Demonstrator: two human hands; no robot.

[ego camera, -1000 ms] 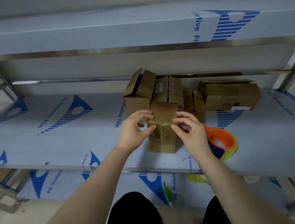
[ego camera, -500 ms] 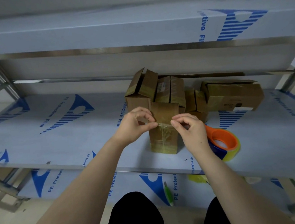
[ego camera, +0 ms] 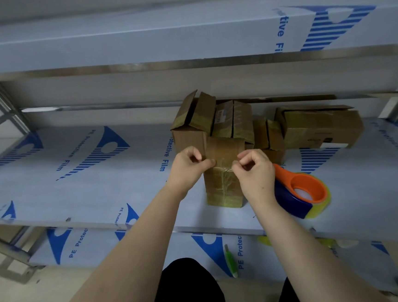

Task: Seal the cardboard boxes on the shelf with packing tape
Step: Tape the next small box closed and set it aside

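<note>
Cardboard box (ego camera: pixel 223 187) upright near the front of the middle shelf (ego camera: pixel 101 195), with a tape strip (ego camera: pixel 224 167) stretched across it between two hands.

Head view: the left hand (ego camera: pixel 190 168) pinches the strip at the box's left edge with curled fingers, and the right hand (ego camera: pixel 255 170) pinches it at the right edge. Glossy tape runs down the box's front face. Just right of the right hand lies an orange-and-blue tape dispenser (ego camera: pixel 303 194) holding a clear roll. Behind the box stand more cardboard boxes (ego camera: pixel 236 123), one with its flaps raised (ego camera: pixel 197 112). A green item (ego camera: pixel 230 260) lies on the lower shelf (ego camera: pixel 101 251).
</note>
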